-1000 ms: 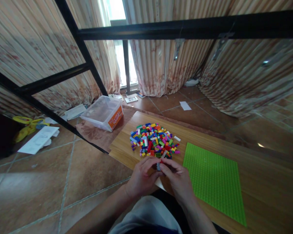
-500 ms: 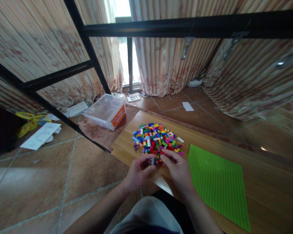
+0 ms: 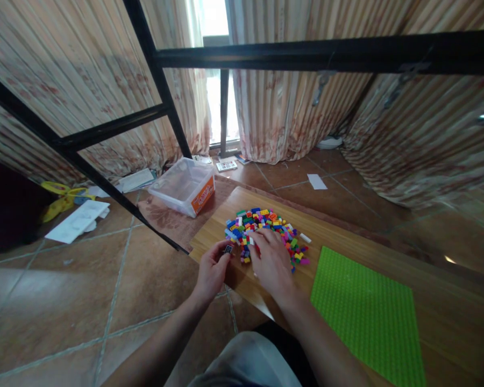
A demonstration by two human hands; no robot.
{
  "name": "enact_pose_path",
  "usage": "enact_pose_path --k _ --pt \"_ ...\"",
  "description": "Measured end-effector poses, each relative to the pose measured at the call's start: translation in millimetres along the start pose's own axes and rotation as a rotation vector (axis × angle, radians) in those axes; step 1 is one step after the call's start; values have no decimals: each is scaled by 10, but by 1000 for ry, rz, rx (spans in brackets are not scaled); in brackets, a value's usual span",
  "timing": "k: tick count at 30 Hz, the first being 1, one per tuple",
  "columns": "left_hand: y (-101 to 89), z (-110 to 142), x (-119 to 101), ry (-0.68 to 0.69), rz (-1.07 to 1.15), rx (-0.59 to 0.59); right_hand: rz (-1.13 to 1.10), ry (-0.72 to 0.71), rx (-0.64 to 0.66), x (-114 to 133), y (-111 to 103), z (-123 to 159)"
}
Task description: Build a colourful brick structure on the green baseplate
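A heap of mixed coloured toy bricks [image 3: 242, 228] lies on the wooden table [image 3: 213, 228]. My left hand [image 3: 212, 269], at the near left edge of the heap, pinches a small dark grey brick [image 3: 228, 249] between thumb and fingers. My right hand [image 3: 272, 263] reaches over the heap from the near side, its fingers bent down among the bricks. It covers the middle of the heap, and whether its fingertips grip a brick is hidden. To the right lies a flat green studded baseplate [image 3: 367, 306].
A clear plastic box [image 3: 173, 188] with an orange label stands on the floor mat beyond the table's left end. Black metal bars [image 3: 306, 58] cross in front of striped curtains. Papers [image 3: 78, 220] and a yellow bag [image 3: 58, 207] lie on the tiled floor.
My left hand has drawn away to the left with the dark grey brick. From beside it, my right hand has moved forward and left onto the heap. The view has shifted slightly.
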State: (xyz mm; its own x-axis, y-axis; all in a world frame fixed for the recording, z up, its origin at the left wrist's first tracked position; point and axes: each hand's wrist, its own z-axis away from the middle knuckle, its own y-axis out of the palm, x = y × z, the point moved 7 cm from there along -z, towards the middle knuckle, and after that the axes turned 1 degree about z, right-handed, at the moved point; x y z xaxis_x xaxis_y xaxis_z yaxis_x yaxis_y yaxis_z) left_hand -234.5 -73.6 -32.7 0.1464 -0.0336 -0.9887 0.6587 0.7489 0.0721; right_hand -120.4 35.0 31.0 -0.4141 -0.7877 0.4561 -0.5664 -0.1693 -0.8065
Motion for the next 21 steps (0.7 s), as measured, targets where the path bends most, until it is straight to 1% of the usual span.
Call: enact_pose_path --k 2,4,6,8,11,15,21 --pt "-129 -98 -21 33 -57 -73 59 -55 85 137 101 -136" --pt "-221 -181 -27 51 -122 -123 112 -82 158 218 208 -244" --pt "-262 -246 -21 60 -180 -143 162 -91 209 256 304 -313" --pt "-258 -297 -9 72 -209 -139 207 -91 235 268 378 -347" --pt "-210 -357 3 110 -176 -112 253 -74 240 253 447 -362" --pt "-131 -414 14 151 -140 -34 247 -64 221 215 480 -353" --pt "-126 -424 17 150 -223 -9 177 -26 153 156 439 -326"
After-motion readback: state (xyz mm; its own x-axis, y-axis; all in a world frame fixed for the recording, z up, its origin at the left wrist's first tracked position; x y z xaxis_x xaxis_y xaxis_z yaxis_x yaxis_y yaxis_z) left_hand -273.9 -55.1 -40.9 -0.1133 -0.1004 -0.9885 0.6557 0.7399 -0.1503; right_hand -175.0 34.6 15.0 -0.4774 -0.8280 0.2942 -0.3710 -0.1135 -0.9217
